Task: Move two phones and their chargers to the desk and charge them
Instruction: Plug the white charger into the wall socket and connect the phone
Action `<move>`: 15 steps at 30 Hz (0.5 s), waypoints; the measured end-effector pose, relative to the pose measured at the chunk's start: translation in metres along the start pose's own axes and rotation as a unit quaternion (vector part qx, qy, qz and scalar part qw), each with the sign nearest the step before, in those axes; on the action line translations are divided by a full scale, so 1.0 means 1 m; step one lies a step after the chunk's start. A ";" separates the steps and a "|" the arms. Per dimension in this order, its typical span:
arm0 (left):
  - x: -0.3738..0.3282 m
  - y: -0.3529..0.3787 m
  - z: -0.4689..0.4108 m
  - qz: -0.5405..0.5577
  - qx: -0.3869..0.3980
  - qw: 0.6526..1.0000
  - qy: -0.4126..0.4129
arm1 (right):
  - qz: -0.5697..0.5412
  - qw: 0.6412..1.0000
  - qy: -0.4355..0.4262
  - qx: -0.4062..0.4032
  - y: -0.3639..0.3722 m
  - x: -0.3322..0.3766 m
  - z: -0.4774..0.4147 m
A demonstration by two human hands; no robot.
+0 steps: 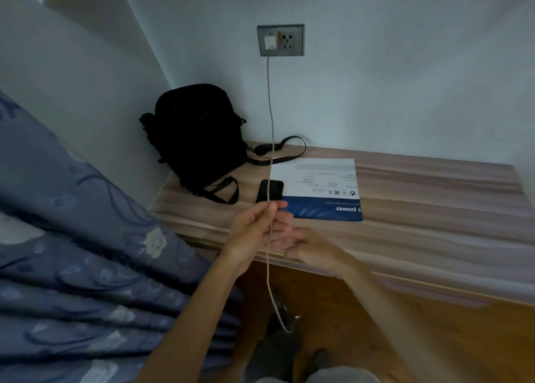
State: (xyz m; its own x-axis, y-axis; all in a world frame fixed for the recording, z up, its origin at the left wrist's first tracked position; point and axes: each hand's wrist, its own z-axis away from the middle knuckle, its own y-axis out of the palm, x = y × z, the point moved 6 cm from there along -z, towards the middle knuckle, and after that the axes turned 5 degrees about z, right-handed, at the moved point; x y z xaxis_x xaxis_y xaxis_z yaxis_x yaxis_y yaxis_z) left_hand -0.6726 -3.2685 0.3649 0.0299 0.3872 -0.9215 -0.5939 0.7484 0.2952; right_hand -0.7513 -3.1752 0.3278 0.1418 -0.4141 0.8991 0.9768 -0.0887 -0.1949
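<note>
One phone [269, 190], one cable [270, 116], apparently pinched.

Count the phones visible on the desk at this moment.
1. A black phone lies on the desk, between the black backpack and the printed sheet, behind the charging cable. A second phone is not visible; it may be out of frame.

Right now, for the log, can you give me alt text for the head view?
A left hand pinches a pale charging cable that hangs from a white charger plugged into a wall socket, its free end dangling below the desk. The right hand sits beside it, blurred. On the desk lie a dark phone, a black backpack and a printed sheet.
</note>
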 end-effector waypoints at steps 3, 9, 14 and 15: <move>-0.020 -0.003 -0.014 0.002 -0.028 0.999 0.024 | 0.032 0.999 -0.027 0.026 0.012 0.005 0.003; -0.034 -0.014 -0.034 0.008 -0.053 0.998 0.019 | -0.047 0.997 -0.068 0.006 0.005 0.011 0.007; -0.003 -0.012 -0.033 0.017 0.043 0.996 -0.071 | -0.055 0.994 -0.077 -0.062 -0.017 0.023 -0.004; 0.001 -0.015 -0.035 0.025 0.040 0.996 -0.070 | -0.050 0.994 -0.074 -0.060 -0.019 0.023 -0.007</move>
State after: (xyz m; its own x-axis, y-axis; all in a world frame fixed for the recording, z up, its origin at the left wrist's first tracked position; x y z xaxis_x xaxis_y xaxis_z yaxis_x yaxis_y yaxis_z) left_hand -0.6914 -3.2985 0.3508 0.1161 0.4926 -0.8625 -0.5318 0.7642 0.3649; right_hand -0.7679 -3.1890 0.3498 0.0754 -0.2606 0.9625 0.9621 -0.2348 -0.1390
